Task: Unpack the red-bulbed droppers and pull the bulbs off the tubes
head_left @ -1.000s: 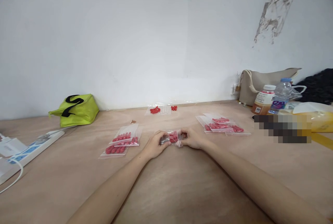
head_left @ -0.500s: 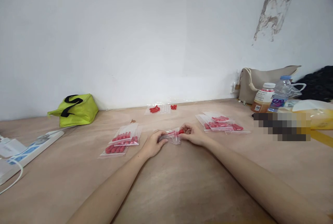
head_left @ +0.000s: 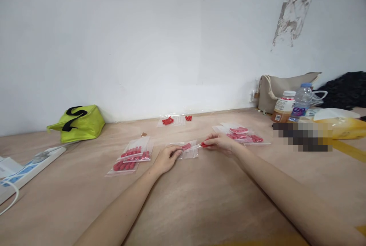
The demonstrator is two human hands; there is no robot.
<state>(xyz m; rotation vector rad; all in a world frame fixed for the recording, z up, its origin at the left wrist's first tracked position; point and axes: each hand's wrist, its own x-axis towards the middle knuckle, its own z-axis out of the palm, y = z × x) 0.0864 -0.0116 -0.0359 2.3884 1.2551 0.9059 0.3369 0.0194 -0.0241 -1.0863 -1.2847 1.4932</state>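
Note:
My left hand presses its closed thumb and fingers on the left edge of a small clear zip bag lying on the table. A red piece shows in the bag, close to the fingertips. To the right, my right hand pinches a small red piece whose exact kind I cannot make out. A narrow pale strip runs from that piece to the bag; whether it is bag film is unclear. Left of my hands lie stacked zip bags of red pieces, and more filled zip bags lie beyond my right hand.
Loose red pieces lie on clear bags near the wall. A green bag and a power strip are at left. Bottles, a beige bag and a yellow packet stand at right.
My right hand has moved right, away from the zip bag, with the red piece in its fingers. The left hand keeps its hold on the bag. The camera view has shifted slightly.

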